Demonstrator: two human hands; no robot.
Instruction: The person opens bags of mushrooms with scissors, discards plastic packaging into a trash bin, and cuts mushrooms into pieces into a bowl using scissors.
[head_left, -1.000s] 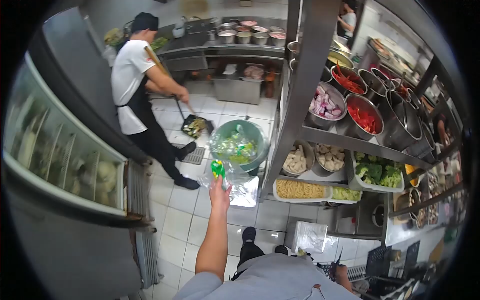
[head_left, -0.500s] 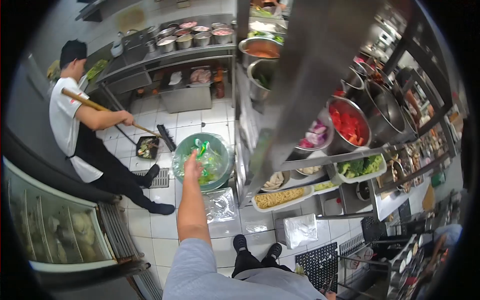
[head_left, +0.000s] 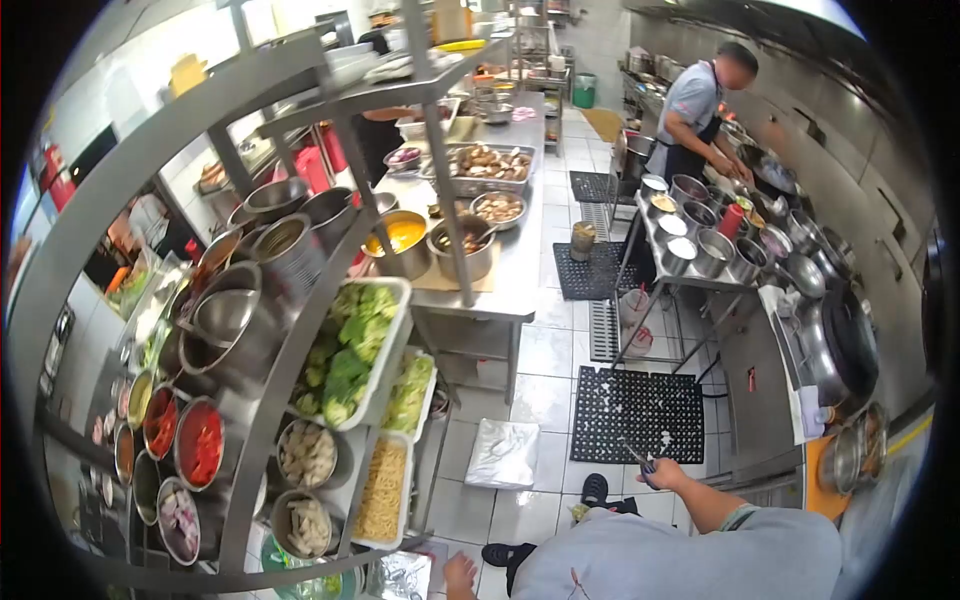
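You are standing on a white tiled floor (head_left: 543, 392) in a kitchen, a steel rack (head_left: 287, 373) of food pans rising on your left and a co-worker (head_left: 690, 112) working over pans farther ahead on the right. Your right hand (head_left: 670, 474) is gripping a scissors-like tool (head_left: 634, 452) by its handle, near a black perforated mat (head_left: 640, 400). Its long axis is running obliquely, tip pointing forward and left. It is showing a dark handle and thin greyish blades. Your left hand (head_left: 460, 574) is hanging at the lower edge, its grip too unclear to tell.
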